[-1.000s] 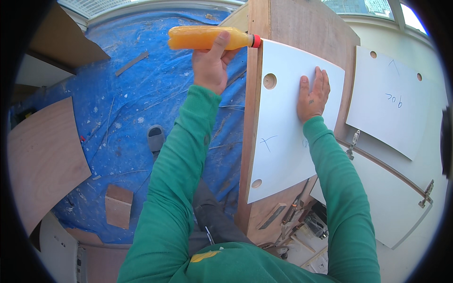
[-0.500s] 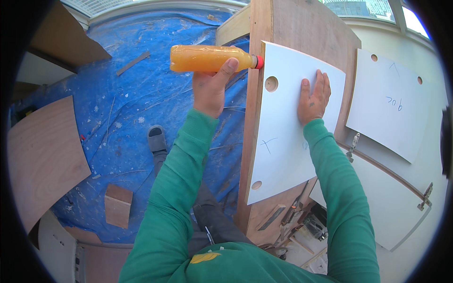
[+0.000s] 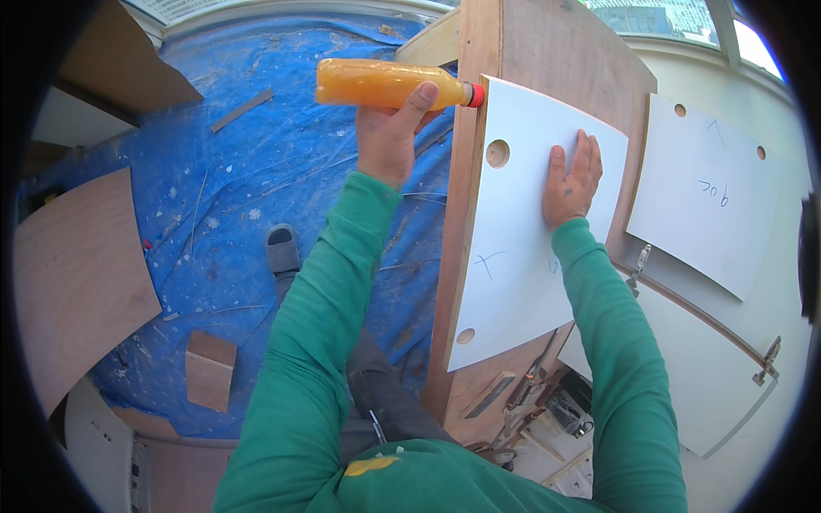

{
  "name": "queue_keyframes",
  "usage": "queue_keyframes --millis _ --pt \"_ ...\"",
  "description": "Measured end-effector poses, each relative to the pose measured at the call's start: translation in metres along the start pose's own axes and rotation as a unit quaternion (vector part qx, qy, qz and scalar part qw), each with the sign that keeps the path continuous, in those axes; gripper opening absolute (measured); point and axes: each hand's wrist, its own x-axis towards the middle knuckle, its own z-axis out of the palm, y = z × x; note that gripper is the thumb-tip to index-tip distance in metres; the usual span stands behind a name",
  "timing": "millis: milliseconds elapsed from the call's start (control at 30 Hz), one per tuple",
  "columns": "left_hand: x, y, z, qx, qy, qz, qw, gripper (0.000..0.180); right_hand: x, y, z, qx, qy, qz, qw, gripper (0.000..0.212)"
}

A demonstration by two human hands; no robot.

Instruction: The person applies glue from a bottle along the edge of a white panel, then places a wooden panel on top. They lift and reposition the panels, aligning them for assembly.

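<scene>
My left hand (image 3: 389,141) is closed round a clear plastic bottle (image 3: 368,83) of orange-yellow liquid. The bottle lies sideways in my grip, its red cap pointing right, at the far left edge of a white panel (image 3: 522,222). Whether the cap touches that edge is hard to tell. Flat on the panel's face rests my right hand (image 3: 570,184), fingers stretched out. The panel has round recesses near its left corners and blue pen marks. It lies on a wooden workbench (image 3: 479,51).
A second white panel (image 3: 684,197) and a white door with metal hinges (image 3: 767,359) lie to the right. Tools (image 3: 530,376) sit below the near panel edge. Blue sheeting (image 3: 248,188) covers the floor, with a plywood sheet (image 3: 85,274) and a wooden block (image 3: 210,370) on it.
My left hand has moved the bottle away from me and slightly right, along the panel's left edge. My right hand stays on the panel, nearly unmoved.
</scene>
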Motion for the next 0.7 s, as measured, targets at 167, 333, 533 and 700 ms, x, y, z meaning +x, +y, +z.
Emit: queue_keyframes --millis 167,333,533,700 --pt "0.01 0.002 0.003 0.003 -0.009 0.018 1.0 0.04 0.0 -0.003 0.0 0.006 -0.001 0.006 1.0 0.07" --pt "0.041 0.003 0.008 -0.002 -0.011 0.029 1.0 0.04 0.002 -0.002 0.0 0.003 0.003 -0.003 1.0 0.07" --pt "0.043 0.002 0.002 -0.044 0.014 0.019 0.999 0.037 0.001 0.0 0.002 0.001 0.003 -0.004 1.0 0.071" --pt "0.014 0.008 -0.004 -0.048 0.007 0.002 0.999 0.036 0.0 0.001 0.001 0.007 0.006 -0.007 1.0 0.07"
